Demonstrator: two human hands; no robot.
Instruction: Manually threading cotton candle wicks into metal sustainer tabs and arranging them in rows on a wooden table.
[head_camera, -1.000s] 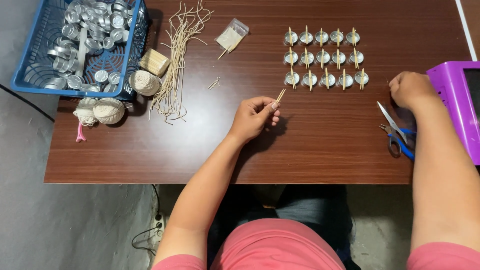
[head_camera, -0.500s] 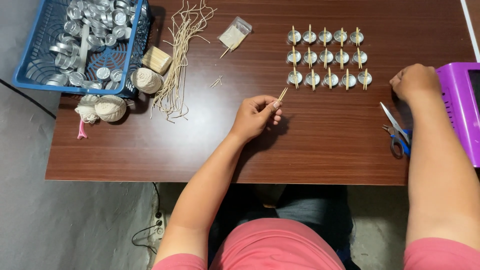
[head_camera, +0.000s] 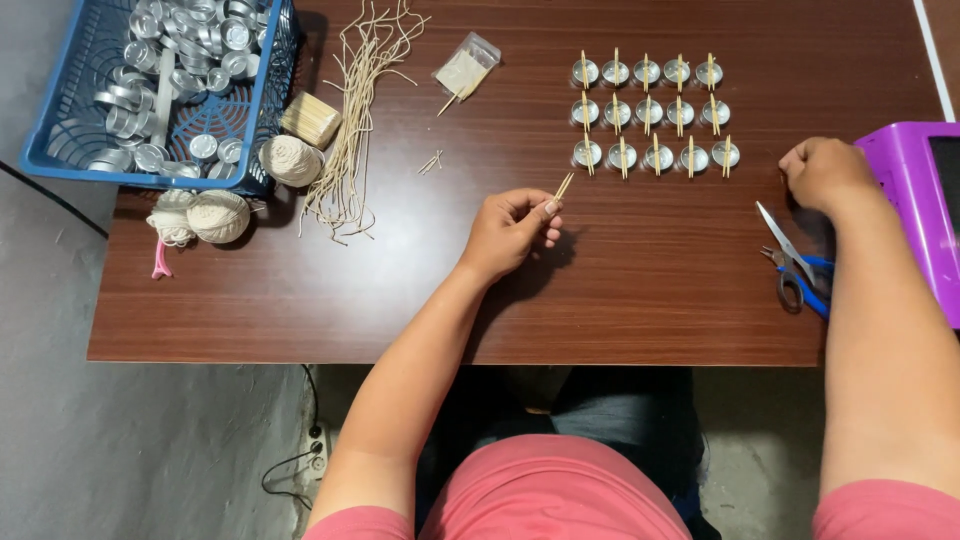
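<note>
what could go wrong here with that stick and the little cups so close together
The left hand pinches a thin wooden stick just below the rows of small metal cups, each with a stick laid across it; a careless reach might knock those loose. The scissors lie with blades apart beside the right forearm, which could brush them.

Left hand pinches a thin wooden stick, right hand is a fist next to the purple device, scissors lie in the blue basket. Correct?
Not quite. The head view shows the scissors lying on the brown table, just below the right hand, not in the blue basket, which holds small metal cups. The rest stands: the left hand pinches a thin wooden stick, and the right hand is a fist beside the purple device.
</note>
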